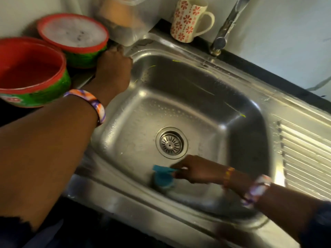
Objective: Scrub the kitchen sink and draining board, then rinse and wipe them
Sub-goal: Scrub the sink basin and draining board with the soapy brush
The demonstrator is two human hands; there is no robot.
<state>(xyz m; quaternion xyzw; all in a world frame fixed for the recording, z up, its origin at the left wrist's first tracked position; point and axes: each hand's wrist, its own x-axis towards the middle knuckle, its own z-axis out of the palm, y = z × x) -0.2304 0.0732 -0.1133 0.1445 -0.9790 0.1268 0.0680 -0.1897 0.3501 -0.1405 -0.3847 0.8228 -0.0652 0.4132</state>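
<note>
Head view looks down into the steel sink (179,97), its basin filling the centre of the frame with bare metal open around the drain (171,143). At lower centre the right hand (195,171) pinches a blue scrubber (163,177) against the basin's near wall. At upper left the left hand (112,68) rests on the sink's rim beside a green tub (75,36) — its fingers are hidden, so its grip is unclear. The ribbed draining board (304,154) runs off the right edge — a flowered mug (189,20) and tap (229,24) line the back.

Right hand (195,170) pinches blue scrubber (163,177) against sink (179,108) front wall; left hand (112,68) rests on sink's far-left rim.
</note>
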